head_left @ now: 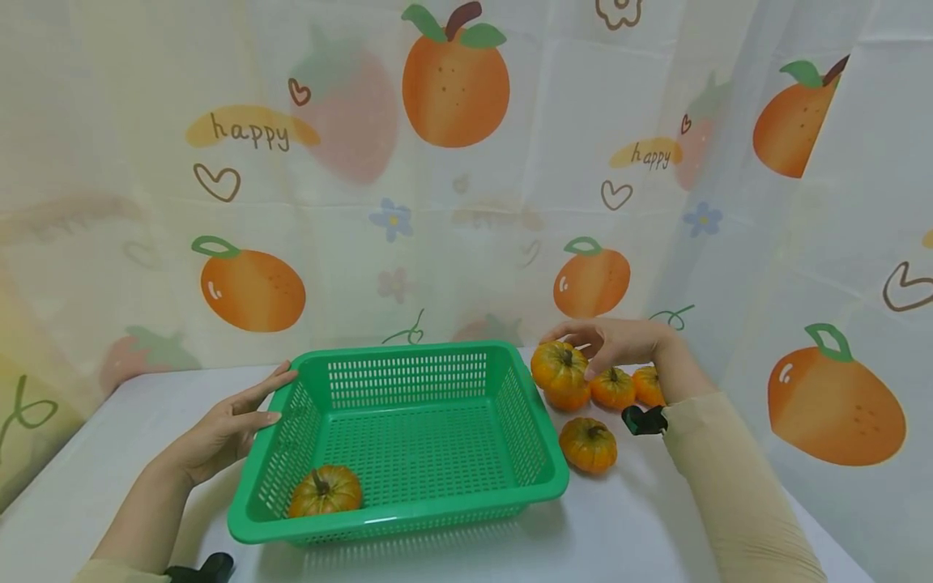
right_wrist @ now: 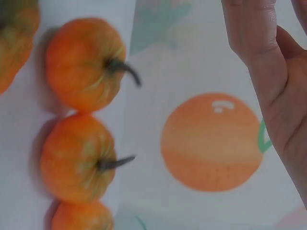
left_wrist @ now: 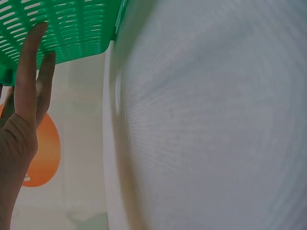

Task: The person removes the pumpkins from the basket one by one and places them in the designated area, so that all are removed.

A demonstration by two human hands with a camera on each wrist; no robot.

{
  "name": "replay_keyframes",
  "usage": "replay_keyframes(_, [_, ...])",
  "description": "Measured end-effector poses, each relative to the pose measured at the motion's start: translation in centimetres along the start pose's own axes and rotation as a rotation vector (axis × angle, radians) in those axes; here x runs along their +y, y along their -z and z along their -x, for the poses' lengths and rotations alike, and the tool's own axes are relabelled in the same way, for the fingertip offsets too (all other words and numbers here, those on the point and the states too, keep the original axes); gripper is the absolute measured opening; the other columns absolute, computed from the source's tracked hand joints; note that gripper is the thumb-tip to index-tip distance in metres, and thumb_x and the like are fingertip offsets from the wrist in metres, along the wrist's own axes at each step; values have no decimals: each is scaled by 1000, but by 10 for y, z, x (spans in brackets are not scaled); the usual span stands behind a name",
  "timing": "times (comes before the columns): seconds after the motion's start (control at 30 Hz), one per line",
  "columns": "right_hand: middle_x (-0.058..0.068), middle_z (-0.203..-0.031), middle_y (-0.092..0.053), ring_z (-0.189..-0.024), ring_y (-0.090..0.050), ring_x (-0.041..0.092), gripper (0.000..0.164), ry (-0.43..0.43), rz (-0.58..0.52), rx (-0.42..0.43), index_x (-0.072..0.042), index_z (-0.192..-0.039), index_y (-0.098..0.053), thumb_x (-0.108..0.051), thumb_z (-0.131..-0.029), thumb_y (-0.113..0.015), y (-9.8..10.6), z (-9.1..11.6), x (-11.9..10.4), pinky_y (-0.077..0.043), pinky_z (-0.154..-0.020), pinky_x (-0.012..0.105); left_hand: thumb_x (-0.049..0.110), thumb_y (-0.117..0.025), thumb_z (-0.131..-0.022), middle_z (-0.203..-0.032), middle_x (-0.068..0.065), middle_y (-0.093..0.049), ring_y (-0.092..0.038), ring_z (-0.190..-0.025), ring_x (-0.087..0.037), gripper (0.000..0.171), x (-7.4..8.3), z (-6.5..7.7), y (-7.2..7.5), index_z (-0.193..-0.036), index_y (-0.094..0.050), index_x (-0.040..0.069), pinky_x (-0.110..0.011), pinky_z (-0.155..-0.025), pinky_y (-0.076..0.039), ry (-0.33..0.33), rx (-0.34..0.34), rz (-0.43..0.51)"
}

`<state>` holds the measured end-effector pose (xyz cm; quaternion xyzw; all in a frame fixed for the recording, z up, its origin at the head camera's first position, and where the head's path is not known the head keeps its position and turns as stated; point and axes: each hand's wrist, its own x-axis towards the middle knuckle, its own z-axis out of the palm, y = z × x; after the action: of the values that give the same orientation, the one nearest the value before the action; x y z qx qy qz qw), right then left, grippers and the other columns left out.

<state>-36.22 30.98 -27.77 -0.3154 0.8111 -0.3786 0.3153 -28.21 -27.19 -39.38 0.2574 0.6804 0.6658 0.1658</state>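
Observation:
My left hand (head_left: 219,433) holds the left rim of a green plastic basket (head_left: 408,512), thumb at the rim. In the left wrist view, fingers of that hand (left_wrist: 29,91) lie straight against the outside of the basket (left_wrist: 81,28). One small orange pumpkin (head_left: 328,490) sits inside, in the near left corner. Beyond the basket's right side, my right hand (head_left: 608,340) grips another small pumpkin (head_left: 558,364) between thumb and fingers. It overlaps a pumpkin (head_left: 570,398) behind and below it. The right wrist view shows part of the right hand (right_wrist: 273,67); its held pumpkin is outside that view.
More small pumpkins lie right of the basket: one (head_left: 588,445) nearer me, another (head_left: 612,390) below my right hand, and one (head_left: 647,386) partly hidden by the wrist. A white cloth (head_left: 612,534) covers the table. Behind hangs a fruit-printed curtain (head_left: 466,243).

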Motion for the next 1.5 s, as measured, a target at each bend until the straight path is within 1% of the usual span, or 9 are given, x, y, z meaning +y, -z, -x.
replay_keyframes(0.13, [8, -152, -43, -137, -43, 36, 70, 18, 6, 13, -11, -148, -41, -15, -86, -73, 0, 12, 14, -48, -106, 34, 6, -38, -104, -167, 19, 13, -15, -145, -1, 63, -2, 1, 0, -160, -14, 17, -26, -91, -58, 7, 11, -23])
replay_keyframes(0.27, [0, -146, -49, -136, -44, 37, 69, -34, -2, 54, -14, -146, -43, -13, -84, -73, -1, 27, 26, -51, -103, 30, 5, -39, -103, -167, 18, 14, -16, -147, -4, 63, -4, 0, 1, -160, -14, 16, -26, -91, -57, 7, 11, -32])
replay_keyframes(0.5, [9, -149, -44, -136, -39, 37, 71, -128, -45, 81, -14, -147, -42, -13, -83, -73, -1, 51, 49, -50, -102, 34, 2, -39, -102, -167, 16, 16, 38, -140, -47, 64, -1, 0, 1, -160, -14, 14, -25, -95, -55, -6, 5, -9])
replay_keyframes(0.57, [11, -148, -45, -137, -36, 37, 71, -153, -62, 72, -15, -148, -40, -13, -83, -71, -1, 58, 57, -49, -103, 35, 3, -39, -102, -167, 17, 16, 37, -141, -48, 64, -1, 0, 1, -160, -14, 14, -25, -95, -55, -4, 7, -10])
replay_keyframes(0.8, [23, -155, -26, -130, -39, 27, 71, -262, -179, 124, -15, -149, -38, -14, -85, -69, -8, 81, 79, -54, -100, 38, 6, -39, -103, -166, 22, 11, -15, -146, 3, 63, -4, 1, 1, -160, -15, 18, -27, -92, -57, 15, 21, -28])
replay_keyframes(1.0, [29, -160, -8, -124, -42, 24, 68, -306, -266, 164, -14, -148, -40, -11, -86, -68, -14, 96, 96, -56, -96, 37, 4, -40, -103, -166, 20, 13, 24, -149, -39, 64, -3, -1, 1, -160, -14, 16, -26, -94, -56, 8, 19, -14])
replay_keyframes(1.2, [32, -159, -4, -119, -47, 25, 64, -351, -311, 186, -19, -146, -45, -11, -87, -69, -22, 100, 111, -57, -93, 37, 6, -39, -103, -166, 23, 11, -19, -140, 7, 64, -4, 0, 1, -160, -12, 16, -28, -93, -57, 11, 21, -32])
replay_keyframes(1.33, [30, -159, -6, -125, -40, 28, 61, -365, -318, 197, -19, -144, -48, -11, -87, -68, -27, 100, 117, -57, -95, 37, 6, -40, -103, -166, 23, 11, -10, -148, -1, 64, -4, 0, 1, -160, -13, 17, -27, -94, -56, 14, 26, -32])
replay_keyframes(1.5, [30, -158, -8, -128, -37, 30, 62, -366, -340, 197, -19, -144, -47, -11, -86, -69, -30, 100, 122, -55, -97, 37, 6, -40, -103, -167, 21, 12, -24, -137, 14, 64, -5, 0, 1, -160, -13, 16, -27, -93, -57, 4, 26, -39])
